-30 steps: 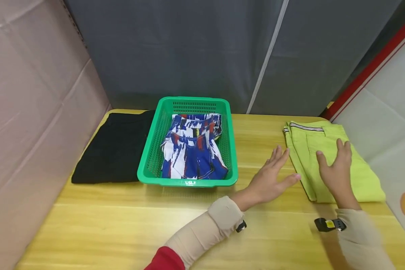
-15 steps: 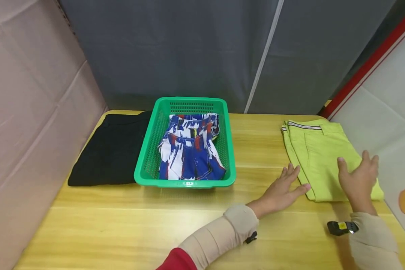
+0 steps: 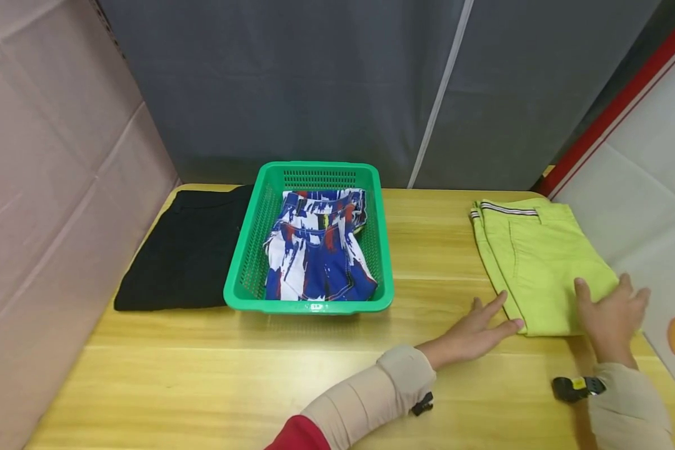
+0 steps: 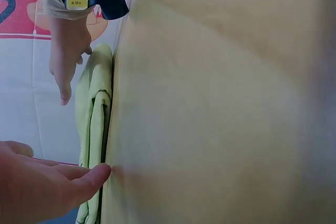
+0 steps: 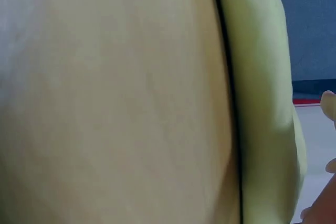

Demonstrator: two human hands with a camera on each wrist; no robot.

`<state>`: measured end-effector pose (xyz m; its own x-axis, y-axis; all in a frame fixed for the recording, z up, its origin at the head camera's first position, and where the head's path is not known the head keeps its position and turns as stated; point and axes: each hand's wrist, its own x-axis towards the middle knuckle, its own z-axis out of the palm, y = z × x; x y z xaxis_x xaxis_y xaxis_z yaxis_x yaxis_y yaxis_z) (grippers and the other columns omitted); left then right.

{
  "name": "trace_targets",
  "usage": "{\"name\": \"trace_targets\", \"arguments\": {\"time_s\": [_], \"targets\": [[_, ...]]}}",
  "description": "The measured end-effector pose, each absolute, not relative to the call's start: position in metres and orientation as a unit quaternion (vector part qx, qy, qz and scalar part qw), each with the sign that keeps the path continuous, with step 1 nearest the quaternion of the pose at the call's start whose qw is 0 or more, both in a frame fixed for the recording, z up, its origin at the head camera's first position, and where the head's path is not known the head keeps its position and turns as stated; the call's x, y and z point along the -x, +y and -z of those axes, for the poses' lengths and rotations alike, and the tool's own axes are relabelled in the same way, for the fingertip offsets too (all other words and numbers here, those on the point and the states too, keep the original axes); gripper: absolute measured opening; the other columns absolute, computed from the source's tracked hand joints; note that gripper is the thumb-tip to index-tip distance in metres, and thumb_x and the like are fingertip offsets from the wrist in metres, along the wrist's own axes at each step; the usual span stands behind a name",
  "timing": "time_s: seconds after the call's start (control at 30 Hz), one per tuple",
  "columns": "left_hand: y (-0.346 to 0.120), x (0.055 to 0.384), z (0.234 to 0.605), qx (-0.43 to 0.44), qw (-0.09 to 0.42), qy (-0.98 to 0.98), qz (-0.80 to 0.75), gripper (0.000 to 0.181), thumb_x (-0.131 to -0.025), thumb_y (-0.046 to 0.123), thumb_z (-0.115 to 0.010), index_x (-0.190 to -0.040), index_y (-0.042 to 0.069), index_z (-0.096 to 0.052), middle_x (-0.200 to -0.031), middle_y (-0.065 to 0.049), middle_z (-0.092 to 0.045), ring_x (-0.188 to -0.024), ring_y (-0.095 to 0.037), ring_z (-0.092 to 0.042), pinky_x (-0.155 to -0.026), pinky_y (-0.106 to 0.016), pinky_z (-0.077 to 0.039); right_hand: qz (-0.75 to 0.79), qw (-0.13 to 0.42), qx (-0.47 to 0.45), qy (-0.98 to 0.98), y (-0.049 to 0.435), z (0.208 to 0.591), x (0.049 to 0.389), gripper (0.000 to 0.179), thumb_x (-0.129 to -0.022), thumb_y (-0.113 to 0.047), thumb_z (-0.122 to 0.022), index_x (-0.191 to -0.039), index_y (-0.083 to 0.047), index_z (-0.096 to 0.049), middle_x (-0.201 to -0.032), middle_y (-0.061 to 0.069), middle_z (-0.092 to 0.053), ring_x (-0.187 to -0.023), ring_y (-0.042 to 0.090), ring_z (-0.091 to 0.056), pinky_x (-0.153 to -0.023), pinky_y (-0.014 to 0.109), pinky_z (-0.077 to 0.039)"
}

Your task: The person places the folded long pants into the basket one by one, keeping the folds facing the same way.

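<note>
As a person's left hand (image 3: 472,336) and right hand (image 3: 613,319) hold fingers apart at its near corners, a folded lime garment (image 3: 540,269) lies at right on a wooden table (image 3: 202,375). Its striped band (image 3: 509,209) points away, the long axis running nearward and slanting right.

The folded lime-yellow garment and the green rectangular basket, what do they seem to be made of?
The folded lime-yellow garment looks like matte cloth, perhaps cotton, from its stitched seams and soft folds; the fibre is unclear. The green rectangular basket is probably glossy moulded plastic, judging by its perforated walls and the highlight on its front rim.
</note>
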<state>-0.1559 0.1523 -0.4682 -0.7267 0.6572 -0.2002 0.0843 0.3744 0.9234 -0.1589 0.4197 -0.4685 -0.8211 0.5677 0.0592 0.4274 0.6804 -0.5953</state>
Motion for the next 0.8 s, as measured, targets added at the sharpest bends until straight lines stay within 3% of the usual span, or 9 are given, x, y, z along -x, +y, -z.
{"name": "trace_targets", "arguments": {"time_s": [0.17,0.5,0.67,0.8], "targets": [[0.157,0.157,0.469,-0.22,0.303,0.768,-0.519,0.059,-0.097,0.06,-0.036,-0.149,0.051,-0.011,-0.162,-0.005,-0.008,-0.15,-0.027,-0.012,-0.112,-0.061,-0.026,-0.305,0.111,0.309,-0.894,0.422,0.469,0.158,0.086,-0.098,-0.046,-0.038,-0.151,0.007,0.005,-0.152,0.033,0.026,-0.141,0.055,0.016,-0.115,0.065,0.003],[0.166,0.169,0.47,-0.193,0.335,0.732,-0.561,0.058,-0.099,0.055,-0.035,-0.152,0.034,-0.025,-0.158,0.016,-0.021,-0.151,-0.014,-0.009,-0.119,-0.05,-0.02,-0.315,0.04,0.326,-0.89,0.431,0.469,0.154,0.088,-0.098,-0.043,-0.034,-0.146,0.012,0.016,-0.142,0.036,0.04,-0.136,0.056,0.028,-0.112,0.069,0.008],[0.171,0.173,0.469,-0.153,0.351,0.715,-0.585,0.065,-0.098,0.055,-0.037,-0.153,0.022,-0.028,-0.157,0.015,-0.026,-0.148,-0.01,-0.019,-0.12,-0.038,-0.022,-0.313,0.016,0.319,-0.895,0.441,0.475,0.151,0.091,-0.097,-0.044,-0.035,-0.144,0.015,0.017,-0.141,0.043,0.033,-0.136,0.059,0.023,-0.111,0.071,0.001],[0.174,0.173,0.47,-0.134,0.37,0.697,-0.6,0.066,-0.096,0.056,-0.039,-0.152,0.021,-0.031,-0.157,0.011,-0.028,-0.147,-0.012,-0.024,-0.119,-0.037,-0.025,-0.32,0.014,0.322,-0.891,0.445,0.477,0.15,0.093,-0.096,-0.044,-0.037,-0.144,0.015,0.017,-0.14,0.047,0.02,-0.134,0.061,0.01,-0.109,0.071,-0.01]]}}
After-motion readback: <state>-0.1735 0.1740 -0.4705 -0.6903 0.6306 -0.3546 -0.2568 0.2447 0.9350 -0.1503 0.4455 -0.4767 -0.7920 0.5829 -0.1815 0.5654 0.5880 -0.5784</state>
